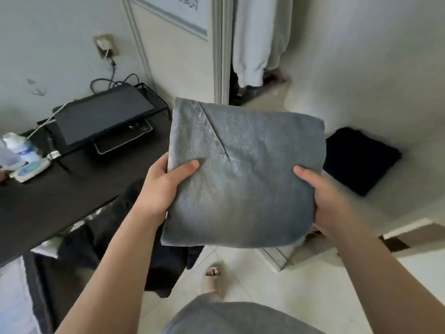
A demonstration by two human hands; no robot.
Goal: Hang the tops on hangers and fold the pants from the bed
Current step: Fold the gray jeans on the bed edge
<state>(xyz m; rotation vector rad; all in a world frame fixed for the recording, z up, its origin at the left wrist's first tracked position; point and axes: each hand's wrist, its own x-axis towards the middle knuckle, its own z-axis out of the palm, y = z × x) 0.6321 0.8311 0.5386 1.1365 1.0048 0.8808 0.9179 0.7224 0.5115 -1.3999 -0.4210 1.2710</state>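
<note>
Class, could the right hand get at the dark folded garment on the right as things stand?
Probably not yet: nothing stands between them, but the right hand, like the left hand, grips the folded jeans, so it is not free to take the dark folded garment.

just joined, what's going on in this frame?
A person stands holding the folded jeans in the air in front of them. The left hand grips one side edge and the right hand grips the other, with both thumbs on top. A dark folded cloth, possibly another garment, lies on the pale surface to the right. White clothes hang in the opening behind. So this pair is folded and not yet set down.
</note>
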